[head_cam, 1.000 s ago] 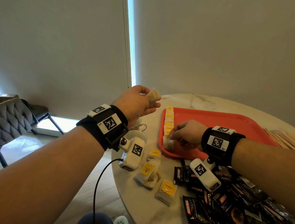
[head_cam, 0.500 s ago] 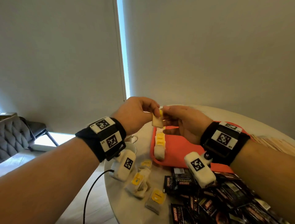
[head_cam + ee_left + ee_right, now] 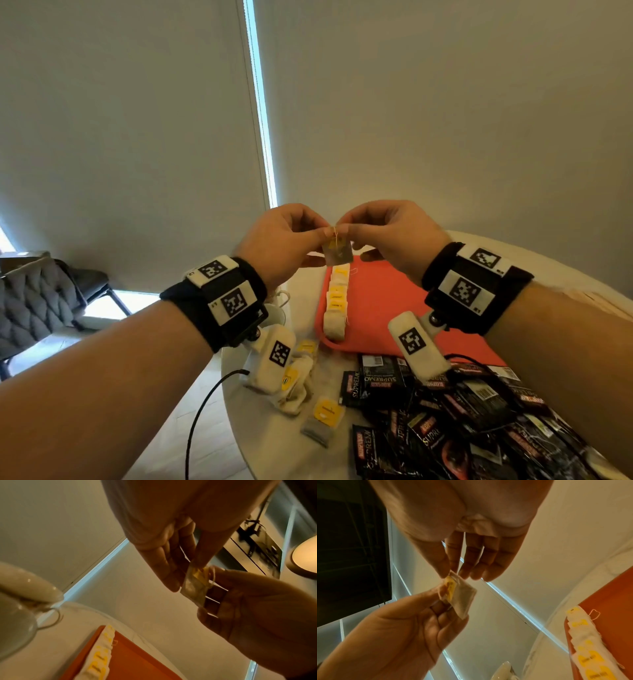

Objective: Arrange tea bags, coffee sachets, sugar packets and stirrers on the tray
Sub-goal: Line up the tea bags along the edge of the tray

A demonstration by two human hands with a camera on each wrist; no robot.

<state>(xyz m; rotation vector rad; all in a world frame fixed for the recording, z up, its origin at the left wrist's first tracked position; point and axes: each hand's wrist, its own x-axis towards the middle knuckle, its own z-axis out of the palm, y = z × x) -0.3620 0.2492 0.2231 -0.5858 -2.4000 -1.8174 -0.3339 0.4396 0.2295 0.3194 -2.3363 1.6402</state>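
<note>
I am looking down at the table (image 3: 274,445), where the red tray (image 3: 383,308) is sitting with 1 row of tea bags (image 3: 337,305) lying along its left edge. Black coffee sachets (image 3: 445,411) are piling up on the table just before the tray, and loose bags (image 3: 298,387) are lying left of them. Above the tray's far left corner, my left hand (image 3: 284,240) and right hand (image 3: 390,233) are meeting, each pinching the top of 1 tea bag (image 3: 337,251) between thumb and forefinger, the other fingers staying loose. The bag is hanging below the fingertips, clear of the row.
</note>
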